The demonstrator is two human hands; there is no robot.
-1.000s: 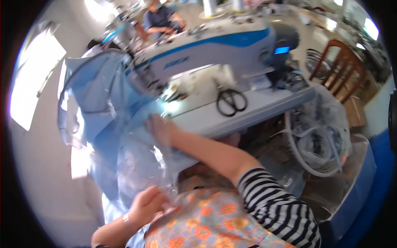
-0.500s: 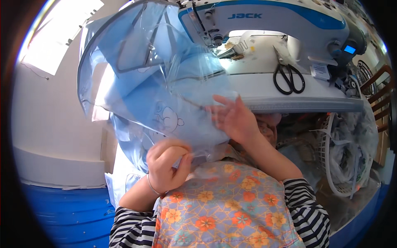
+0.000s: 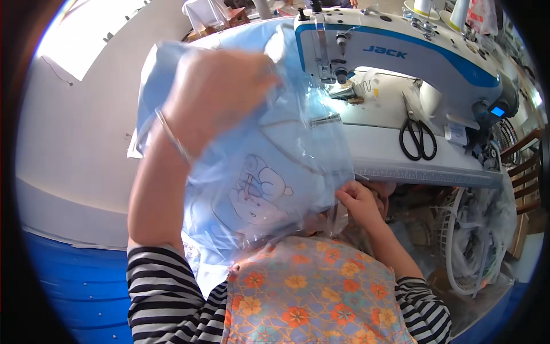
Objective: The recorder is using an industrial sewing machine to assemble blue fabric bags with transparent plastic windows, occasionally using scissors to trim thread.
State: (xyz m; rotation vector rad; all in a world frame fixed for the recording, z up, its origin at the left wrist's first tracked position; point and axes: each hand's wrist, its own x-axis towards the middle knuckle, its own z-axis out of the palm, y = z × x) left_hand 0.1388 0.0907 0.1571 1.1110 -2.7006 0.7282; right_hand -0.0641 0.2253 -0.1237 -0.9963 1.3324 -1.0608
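Pinching the edge of blue sheeting (image 3: 272, 172): right hand (image 3: 360, 203). Left hand (image 3: 220, 94) blurred over it, grip indeterminable. White basket (image 3: 448, 243) contains translucent plastic (image 3: 474, 232).

Left hand (image 3: 223, 94), blurred, over pale-blue cartoon-print fabric (image 3: 260, 192); right hand (image 3: 360, 202) pinching its edge; sewing machine (image 3: 395, 54); black-handled scissors (image 3: 411, 118).

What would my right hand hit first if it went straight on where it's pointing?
Most likely the near edge of the light-blue material, just up and left of your right hand; depth is unclear, so they may already touch.
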